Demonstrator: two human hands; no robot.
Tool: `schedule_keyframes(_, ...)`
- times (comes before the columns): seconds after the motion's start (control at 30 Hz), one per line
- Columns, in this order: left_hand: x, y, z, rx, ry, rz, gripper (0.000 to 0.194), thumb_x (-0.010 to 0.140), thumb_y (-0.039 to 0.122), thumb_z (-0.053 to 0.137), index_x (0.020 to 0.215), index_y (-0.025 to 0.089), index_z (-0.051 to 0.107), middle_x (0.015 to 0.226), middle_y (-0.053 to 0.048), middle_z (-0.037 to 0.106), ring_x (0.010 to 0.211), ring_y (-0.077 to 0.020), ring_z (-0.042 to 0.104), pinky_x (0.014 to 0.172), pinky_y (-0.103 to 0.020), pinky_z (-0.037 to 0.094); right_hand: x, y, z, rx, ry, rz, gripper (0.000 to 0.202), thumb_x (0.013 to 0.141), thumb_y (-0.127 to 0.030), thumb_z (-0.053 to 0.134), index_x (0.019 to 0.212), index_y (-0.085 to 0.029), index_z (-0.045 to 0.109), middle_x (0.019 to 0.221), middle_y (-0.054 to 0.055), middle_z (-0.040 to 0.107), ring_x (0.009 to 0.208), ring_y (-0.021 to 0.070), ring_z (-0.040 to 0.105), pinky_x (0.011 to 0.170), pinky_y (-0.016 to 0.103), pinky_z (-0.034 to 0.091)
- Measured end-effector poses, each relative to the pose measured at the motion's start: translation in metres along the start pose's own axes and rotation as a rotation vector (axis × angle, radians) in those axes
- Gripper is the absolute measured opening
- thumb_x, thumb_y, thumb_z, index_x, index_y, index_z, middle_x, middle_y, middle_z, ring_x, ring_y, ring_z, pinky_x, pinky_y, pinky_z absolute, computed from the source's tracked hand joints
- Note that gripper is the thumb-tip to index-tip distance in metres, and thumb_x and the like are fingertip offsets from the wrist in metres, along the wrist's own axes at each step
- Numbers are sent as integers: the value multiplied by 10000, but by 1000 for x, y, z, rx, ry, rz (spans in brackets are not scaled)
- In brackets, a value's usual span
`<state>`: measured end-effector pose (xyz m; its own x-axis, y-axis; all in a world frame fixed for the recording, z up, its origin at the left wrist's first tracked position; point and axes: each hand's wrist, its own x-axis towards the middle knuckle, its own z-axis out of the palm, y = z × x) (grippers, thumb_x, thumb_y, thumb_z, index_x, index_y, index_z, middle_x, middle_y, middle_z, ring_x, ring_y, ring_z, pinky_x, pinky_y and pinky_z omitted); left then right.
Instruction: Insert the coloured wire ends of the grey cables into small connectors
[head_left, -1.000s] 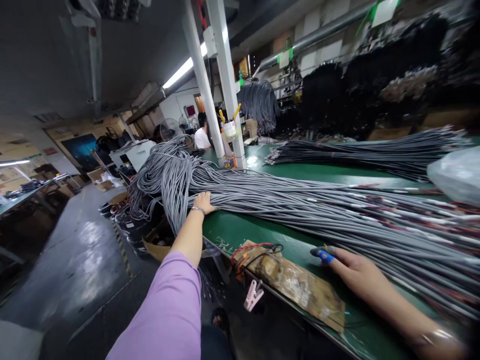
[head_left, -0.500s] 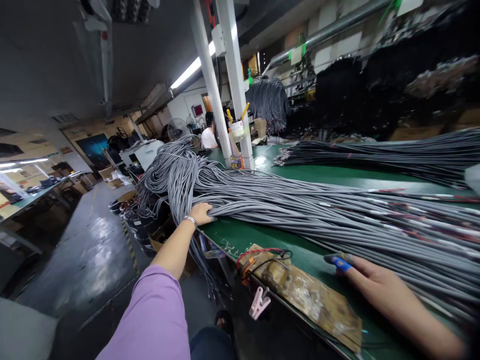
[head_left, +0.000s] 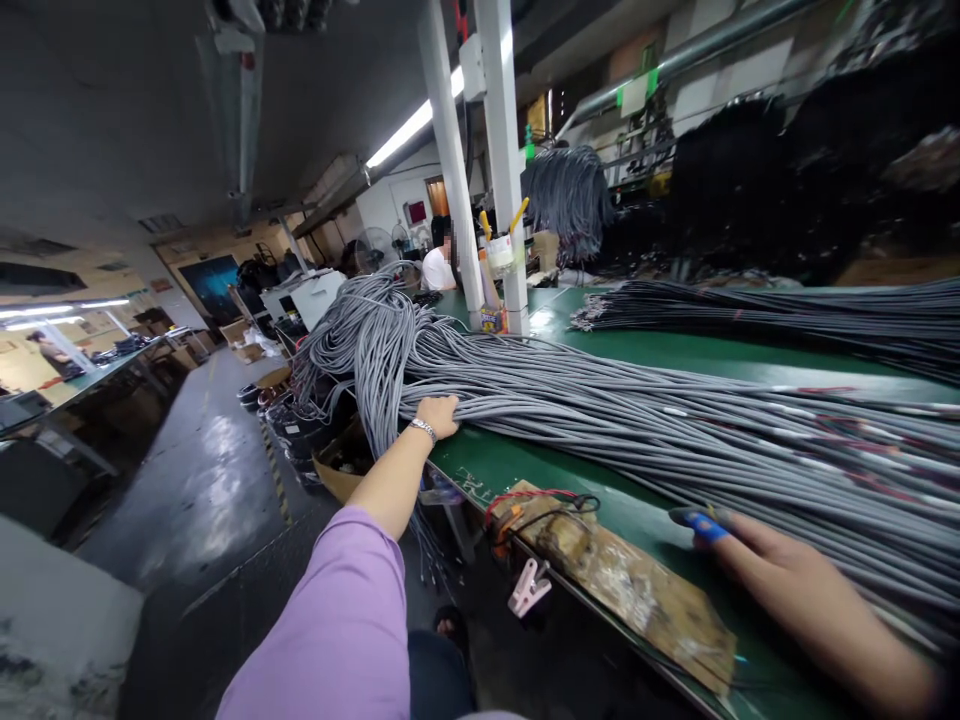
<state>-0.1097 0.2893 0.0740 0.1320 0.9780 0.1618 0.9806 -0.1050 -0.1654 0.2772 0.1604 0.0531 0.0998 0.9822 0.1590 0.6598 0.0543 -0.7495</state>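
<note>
Head camera: the grey cables (head_left: 570, 400) lie lengthwise on the green table (head_left: 645, 345), looped in a heap at the far-left end and hanging over its edge. Each strand looks springy and smooth, but together they are probably heavy and apt to slide or snag; a broad grasp where they run parallel should suit better than the loose loops. The left hand (head_left: 437, 415) rests with fingers curled over the near strands, its grip unclear; the right hand (head_left: 780, 560) is narrow at the near side, any hold hidden. White posts (head_left: 500, 150) block the far side; a wrapped board (head_left: 622, 580) and pink clip (head_left: 530, 588) crowd the near edge.
</note>
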Motion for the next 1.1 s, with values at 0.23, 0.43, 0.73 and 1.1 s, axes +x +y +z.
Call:
schedule_keyframes(0.23, -63, -22, 7, -16, 39, 47, 147, 689, 215, 562, 827, 203, 613, 909, -55, 663, 931, -238, 613, 852, -369, 412, 2, 8, 2, 82, -163, 104, 519, 541, -637, 453, 713, -196, 665, 630, 34, 676, 653, 251, 609, 615, 309, 452)
schedule_keyframes(0.43, -59, 5, 4, -70, 108, 100, 439, 757, 340, 547, 1166, 180, 525, 1131, -92, 584, 1028, -226, 568, 901, -329, 432, 5, 17, 7, 72, -156, 69, 434, 617, -581, 453, 703, -200, 641, 634, 37, 675, 630, 238, 593, 590, 302, 430)
schedule_keyframes(0.73, -15, 81, -17, 46, -29, 191, 824, 663, 185, 560, 1422, 202, 240, 1213, -141, 481, 920, -263, 616, 773, -365, 491, 3, 27, 10, 103, -149, -59, 386, 742, -536, 447, 720, -201, 637, 593, 20, 629, 564, 182, 542, 545, 273, 399)
schedule_keyframes(1.1, -3, 50, -92, 95, 188, 70, 675, 713, 195, 512, 1374, 199, 375, 1148, -115, 566, 1018, -275, 581, 818, -364, 468, 5, 33, 14, 107, -191, -119, 333, 778, -470, 450, 719, -209, 648, 664, 19, 676, 612, 184, 588, 595, 283, 428)
